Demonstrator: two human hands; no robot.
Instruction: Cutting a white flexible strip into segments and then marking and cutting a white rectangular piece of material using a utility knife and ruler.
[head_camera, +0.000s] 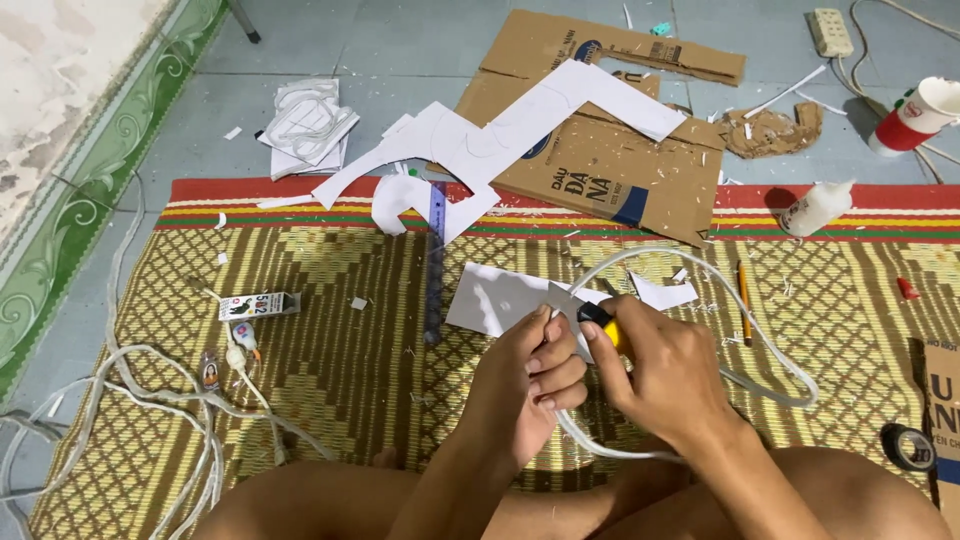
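My left hand (540, 375) pinches the edge of a small white paper piece (500, 298) lying on the woven mat (330, 350). Against that same paper, my right hand (665, 375) grips a yellow and black utility knife (600, 322). A loop of clear white tubing (770, 345) curves around and under both hands. My bare knees show at the bottom of the view.
A blue ruler (436, 260) lies left of the paper, a pencil (744, 295) to the right. Large white cutouts (520, 130) rest on flattened cardboard (620, 150). A glue bottle (818, 208), paper cup (915, 115), tape roll (908, 447), small glue tubes (258, 305) and tangled tubing (120, 420) lie around.
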